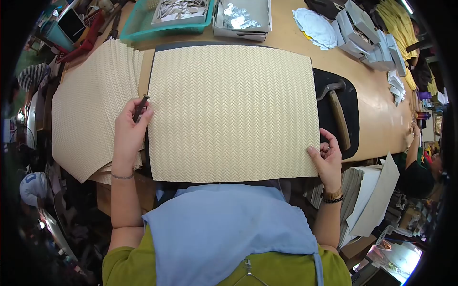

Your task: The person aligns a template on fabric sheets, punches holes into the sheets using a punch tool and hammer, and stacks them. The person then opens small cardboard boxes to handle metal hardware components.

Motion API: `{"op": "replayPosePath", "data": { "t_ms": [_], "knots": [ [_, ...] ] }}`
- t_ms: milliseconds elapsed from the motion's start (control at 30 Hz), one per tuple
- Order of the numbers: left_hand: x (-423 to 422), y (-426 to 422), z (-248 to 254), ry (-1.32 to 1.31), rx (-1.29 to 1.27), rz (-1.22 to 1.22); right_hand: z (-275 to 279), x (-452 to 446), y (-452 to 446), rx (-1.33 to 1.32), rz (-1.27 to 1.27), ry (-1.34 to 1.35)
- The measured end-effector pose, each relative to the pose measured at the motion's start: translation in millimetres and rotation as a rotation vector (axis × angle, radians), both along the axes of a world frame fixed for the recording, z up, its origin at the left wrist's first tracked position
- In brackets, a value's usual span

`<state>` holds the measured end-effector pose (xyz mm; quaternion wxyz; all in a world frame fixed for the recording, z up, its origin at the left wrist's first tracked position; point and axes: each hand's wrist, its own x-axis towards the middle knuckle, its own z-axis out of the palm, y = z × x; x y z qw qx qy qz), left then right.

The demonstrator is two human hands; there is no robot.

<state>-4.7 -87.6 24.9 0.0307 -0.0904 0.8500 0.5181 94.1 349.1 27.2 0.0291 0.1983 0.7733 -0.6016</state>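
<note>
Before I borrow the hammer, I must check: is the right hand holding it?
No, the hammer lies on the black mat, while the right hand grips the edge of the woven sheet.

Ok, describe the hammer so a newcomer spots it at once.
Start at the big woven sheet. Past its right edge a black mat shows, and the hammer lies there. Unlike the mat and sheet, it has a wooden handle and bent metal head.

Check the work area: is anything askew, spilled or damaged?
A tiny dark speck interrupts the even pattern of the cream herringbone-woven sheet, right of and below centre; I can't tell whether it's damage. At right, a flat greyish-white sheet slants out of line with the stack of pale boards. No spill shows.
</note>
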Motion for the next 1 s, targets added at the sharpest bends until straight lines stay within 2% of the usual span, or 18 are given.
{"op": "replayPosePath", "data": {
  "t_ms": [200,300,333,400,433,533,567,767,1000],
  "knots": [
    [3,1,2,0.029,-0.063,-0.014,-4,0,2,-0.003,0.004,0.005],
    [-8,2,5,0.165,-0.082,0.012,-7,-1,11,0.268,0.003,0.149],
    [-15,2,6,0.225,-0.075,0.026,-2,-3,13,0.462,-0.058,0.137],
    [-36,10,27,0.101,0.236,-0.014,-7,-14,30,1.069,0.001,0.443],
    [-46,26,35,0.093,0.388,-0.075,-14,-19,39,1.168,-0.026,0.471],
    [-88,76,25,0.361,0.458,-0.203,-37,-28,60,1.362,-0.058,0.457],
    [-100,93,22,0.455,0.473,-0.223,-46,-29,63,1.285,-0.098,0.370],
    [-134,147,-20,0.436,0.562,-0.191,-45,-31,64,1.229,-0.123,0.360],
    [-132,157,-30,0.437,0.470,-0.229,-44,-31,63,1.226,-0.134,0.359]
  ]
}}
